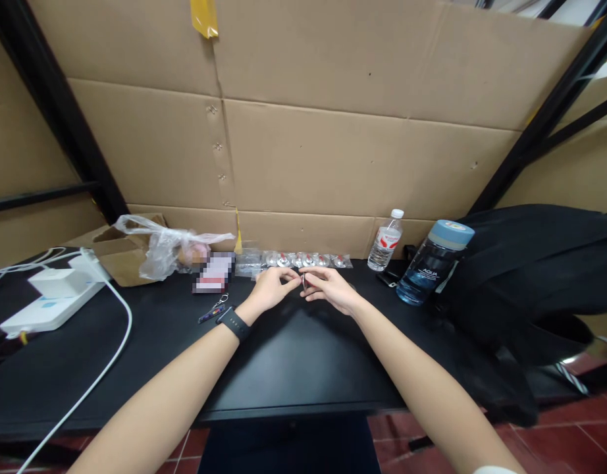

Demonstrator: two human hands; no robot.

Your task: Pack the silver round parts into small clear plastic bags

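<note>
My left hand (pixel 272 289), with a dark watch on its wrist, pinches thumb to fingers at the edge of a small thin disc (pixel 304 282). From the other side my right hand (pixel 332 289) grips the same disc between thumb and fingers. It is seen nearly edge-on, shiny with some red, and too small to make out further. Just behind both hands lies a row of clear plastic packets (pixel 308 259) holding several round silvery pieces with red marks. A keychain (pixel 214 309) rests on the black table (pixel 303 368) near my left wrist.
Toward the left are a white power strip (pixel 51 306) with a cable, a cardboard box (pixel 120 250), a plastic bag (pixel 168 247) and a blurred-out item (pixel 214 272). A clear water bottle (pixel 385 241), a blue bottle (pixel 429 263) and a black backpack (pixel 530 276) stand right.
</note>
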